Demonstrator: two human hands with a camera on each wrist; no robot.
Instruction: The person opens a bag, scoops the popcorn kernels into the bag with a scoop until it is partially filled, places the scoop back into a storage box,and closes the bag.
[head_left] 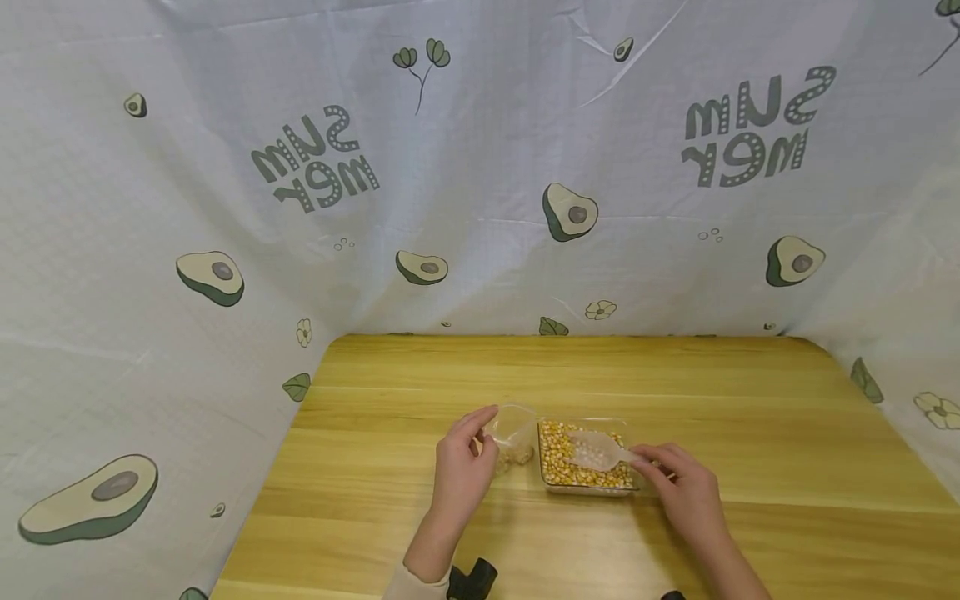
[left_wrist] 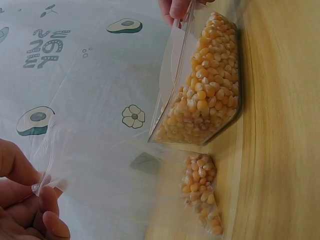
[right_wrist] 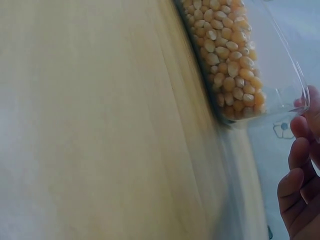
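We have a small clear zip bag (head_left: pixel 512 433) standing on the wooden table (head_left: pixel 750 400), just left of a clear tray (head_left: pixel 621 429) filled with corn kernels (head_left: pixel 558 458); a small heap of kernels already lies in the bag's bottom, as the left wrist view shows. Our left hand (head_left: pixel 463 467) pinches the bag's top edge between thumb and fingertips (left_wrist: pixel 47 197), holding its mouth up and open. Our right hand (head_left: pixel 686 492) holds the handle of a clear plastic scoop (head_left: pixel 596 450) with curled fingers; the scoop's bowl lies over the kernels in the tray, and it looks loaded, though we cannot be sure through the clear plastic. We judge that we are mid-filling: one scoop between tray and bag. The next move calls for lifting the scoop level, carrying it left over the tray's wall, and tipping it inside the bag's mouth while the left hand keeps that mouth wide. Around us hangs an avocado-print cloth (head_left: pixel 225 208).
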